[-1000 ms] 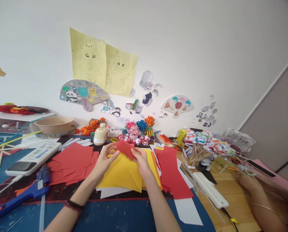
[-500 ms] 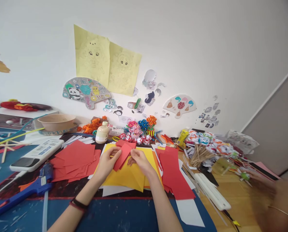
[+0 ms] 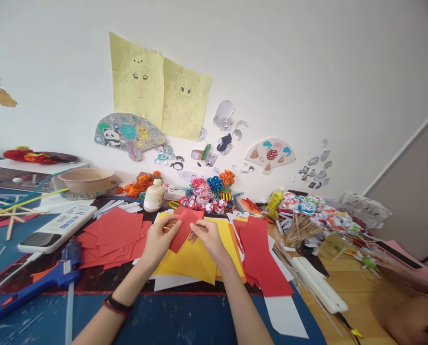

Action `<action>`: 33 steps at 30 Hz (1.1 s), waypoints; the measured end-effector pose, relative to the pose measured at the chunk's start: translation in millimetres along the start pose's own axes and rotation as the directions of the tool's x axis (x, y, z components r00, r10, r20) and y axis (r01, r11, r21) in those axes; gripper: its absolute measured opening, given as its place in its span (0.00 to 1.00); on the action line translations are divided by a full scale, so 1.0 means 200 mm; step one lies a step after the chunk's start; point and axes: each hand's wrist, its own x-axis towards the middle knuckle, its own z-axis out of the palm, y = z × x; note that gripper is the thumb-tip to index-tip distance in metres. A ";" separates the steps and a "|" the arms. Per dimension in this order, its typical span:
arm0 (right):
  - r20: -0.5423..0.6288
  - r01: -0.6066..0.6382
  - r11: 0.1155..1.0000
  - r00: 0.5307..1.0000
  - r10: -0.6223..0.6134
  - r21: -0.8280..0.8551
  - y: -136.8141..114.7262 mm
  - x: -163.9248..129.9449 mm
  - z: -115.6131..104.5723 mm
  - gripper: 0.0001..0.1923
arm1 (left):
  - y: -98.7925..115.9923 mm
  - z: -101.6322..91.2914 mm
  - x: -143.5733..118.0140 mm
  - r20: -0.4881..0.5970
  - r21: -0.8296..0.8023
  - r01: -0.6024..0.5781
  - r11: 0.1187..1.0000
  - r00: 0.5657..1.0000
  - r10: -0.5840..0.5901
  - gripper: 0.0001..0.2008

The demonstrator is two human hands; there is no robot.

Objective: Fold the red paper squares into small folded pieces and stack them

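Note:
Between my two hands is a small piece of red paper [image 3: 183, 231], held up over a stack of yellow paper [image 3: 188, 261]. My left hand [image 3: 160, 238] pinches its left edge between thumb and fingers. On the other side, my right hand [image 3: 207, 236] is closed at the paper's right edge, thumb against the fingers. Left of my hands lies a pile of red paper squares [image 3: 115, 235]. Longer red sheets [image 3: 259, 256] lie to the right, over white paper.
A blue glue gun [image 3: 52, 282] and a white power strip [image 3: 57, 229] lie at left. Behind my hands stand a glue bottle [image 3: 154, 195] and flower crafts [image 3: 202, 189]. A white strip-shaped device [image 3: 319, 285] lies at right, near another person's blurred hand [image 3: 389, 263].
The red paper now looks flatter and more upright between my hands, its layers closer together. The other person's arm at right has moved lower. The view has shifted slightly.

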 end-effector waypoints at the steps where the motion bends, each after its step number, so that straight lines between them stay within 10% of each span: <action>1: 0.006 -0.002 1.000 1.000 0.002 0.009 -0.01 0.00 0.00 0.16 | 0.00 0.00 0.00 -0.003 -0.016 0.009 1.000 1.000 -0.009 0.19; 15: 0.174 -0.002 0.999 0.985 0.008 -0.036 -0.07 -0.03 -0.02 0.16 | 0.07 -0.03 -0.01 0.178 -0.074 0.007 0.997 0.984 0.006 0.16; 33: 0.104 -0.003 0.998 0.994 0.011 -0.070 -0.09 -0.04 0.00 0.19 | 0.10 -0.01 -0.04 0.089 -0.026 -0.030 0.999 0.995 0.032 0.16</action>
